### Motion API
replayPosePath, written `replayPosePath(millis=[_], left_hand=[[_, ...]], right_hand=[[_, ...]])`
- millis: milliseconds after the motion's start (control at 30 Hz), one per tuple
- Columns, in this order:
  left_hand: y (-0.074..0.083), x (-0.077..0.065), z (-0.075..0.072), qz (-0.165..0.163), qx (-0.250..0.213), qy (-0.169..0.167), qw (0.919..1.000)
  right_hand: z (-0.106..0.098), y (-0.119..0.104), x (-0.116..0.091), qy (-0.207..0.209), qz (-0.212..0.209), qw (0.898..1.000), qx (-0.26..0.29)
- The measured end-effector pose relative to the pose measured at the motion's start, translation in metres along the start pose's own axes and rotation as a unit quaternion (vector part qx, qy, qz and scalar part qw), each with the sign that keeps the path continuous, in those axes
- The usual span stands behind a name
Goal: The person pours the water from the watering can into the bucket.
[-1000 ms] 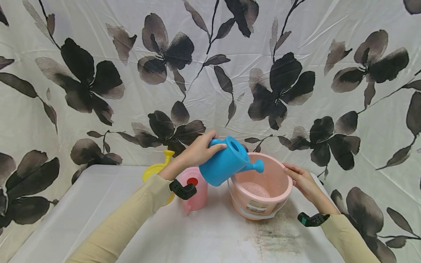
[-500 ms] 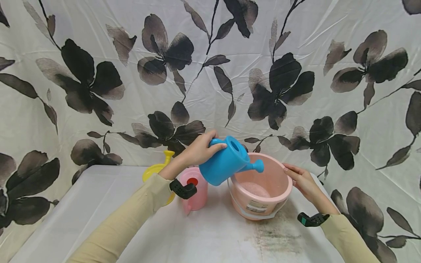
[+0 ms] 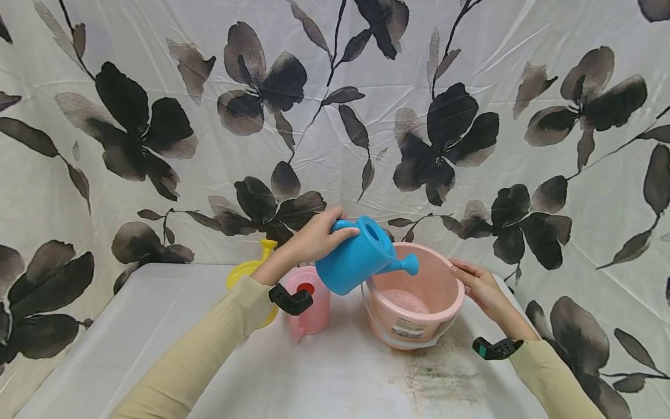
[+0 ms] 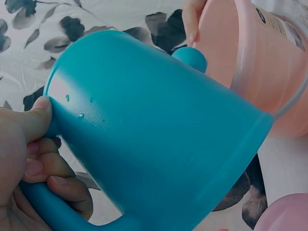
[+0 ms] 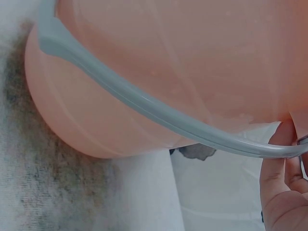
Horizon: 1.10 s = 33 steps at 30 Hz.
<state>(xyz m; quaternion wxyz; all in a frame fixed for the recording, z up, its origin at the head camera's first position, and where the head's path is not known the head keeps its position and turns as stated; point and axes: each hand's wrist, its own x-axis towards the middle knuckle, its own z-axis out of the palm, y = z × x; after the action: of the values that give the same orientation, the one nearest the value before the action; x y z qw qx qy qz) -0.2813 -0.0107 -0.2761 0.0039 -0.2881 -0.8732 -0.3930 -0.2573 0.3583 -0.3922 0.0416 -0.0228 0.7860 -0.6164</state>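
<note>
My left hand (image 3: 319,235) grips the handle of a blue watering can (image 3: 353,259), fingers curled round it and thumb on top. The can is tilted, its spout (image 3: 405,265) over the opening of a pink bucket (image 3: 416,291). Water drops sit on the can's side (image 4: 120,106) in the left wrist view. My right hand (image 3: 478,285) holds the bucket's right rim with its fingers. In the right wrist view the fingers (image 5: 276,178) are partly behind the grey bucket handle (image 5: 159,113). No stream from the spout can be made out.
A pink watering can (image 3: 314,308) stands left of the bucket, under my left forearm. Behind that arm, a yellow watering can (image 3: 243,272) is partly hidden. The white table (image 3: 335,378) has a dark stain (image 3: 445,372) before the bucket. A floral cloth (image 3: 335,116) hangs behind.
</note>
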Motion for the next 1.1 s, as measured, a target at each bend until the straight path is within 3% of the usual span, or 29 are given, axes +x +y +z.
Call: replayPosePath(millis=[767, 1100], left_hand=[[0.0026, -0.0012, -0.0047, -0.013, 0.003, 0.000, 0.9999], [0.0043, -0.0030, -0.0005, 0.007, 0.000, 0.004, 1.0000]], right_hand=[[0.0018, -0.0015, 0.0005, -0.009, -0.010, 1.000, 0.003], [0.0023, 0.0011, -0.0003, 0.005, -0.002, 1.000, -0.001]])
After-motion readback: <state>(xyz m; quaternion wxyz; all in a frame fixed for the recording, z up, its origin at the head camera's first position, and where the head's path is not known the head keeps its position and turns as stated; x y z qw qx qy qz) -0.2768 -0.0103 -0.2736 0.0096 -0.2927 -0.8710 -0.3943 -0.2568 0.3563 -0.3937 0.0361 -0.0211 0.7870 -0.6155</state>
